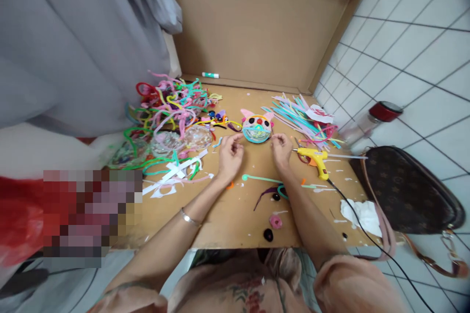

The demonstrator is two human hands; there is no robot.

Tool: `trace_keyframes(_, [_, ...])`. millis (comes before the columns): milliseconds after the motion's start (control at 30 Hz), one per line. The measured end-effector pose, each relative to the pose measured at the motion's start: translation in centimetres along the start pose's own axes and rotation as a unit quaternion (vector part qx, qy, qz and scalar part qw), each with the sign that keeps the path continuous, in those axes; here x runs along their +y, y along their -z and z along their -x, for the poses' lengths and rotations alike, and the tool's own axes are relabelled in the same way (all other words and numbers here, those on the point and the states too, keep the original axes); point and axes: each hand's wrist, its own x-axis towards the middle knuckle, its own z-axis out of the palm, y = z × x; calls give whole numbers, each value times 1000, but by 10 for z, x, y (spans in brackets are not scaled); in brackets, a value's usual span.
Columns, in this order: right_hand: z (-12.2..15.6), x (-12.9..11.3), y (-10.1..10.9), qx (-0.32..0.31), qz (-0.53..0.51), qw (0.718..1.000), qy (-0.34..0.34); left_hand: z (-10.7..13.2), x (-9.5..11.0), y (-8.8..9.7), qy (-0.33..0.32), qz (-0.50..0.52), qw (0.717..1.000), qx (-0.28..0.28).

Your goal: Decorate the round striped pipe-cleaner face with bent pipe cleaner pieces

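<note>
A small pig-like face ornament [257, 127] rests on the table between my hands. It has pink ears, dark oval eyes, a red nose and a clear, shiny lower half rimmed in turquoise. My left hand [231, 156] is beside its left edge, index finger reaching to it, thumb apart and other fingers curled. At the right edge, my right hand [282, 151] has its fingers pinched together; whatever is between them is too small to make out. A yellow hot glue gun [314, 157] lies just right of that hand. A green stick with a round end [262, 178] lies below the ornament.
Tangled pipe cleaners [176, 107] and clear plastic balls [198, 137] pile up at left. Straight pipe cleaners [297, 117] lie back right. A tall cardboard panel [257, 24] closes the back. A bottle [370, 120], brown bag [407, 190] and glue-gun cord [362, 225] occupy the right.
</note>
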Motion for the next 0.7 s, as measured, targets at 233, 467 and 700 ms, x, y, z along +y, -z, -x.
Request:
trace_keyframes(233, [4, -34, 5, 83, -33, 993, 75, 3, 2, 13, 6, -13, 1000, -15])
trace_keyframes(467, [56, -53, 39, -252, 207, 934, 149, -9, 2, 28, 56, -20, 996, -68])
trace_keyframes(700, [85, -37, 28, -301, 491, 793, 201, 11, 14, 17, 21, -56, 943, -329])
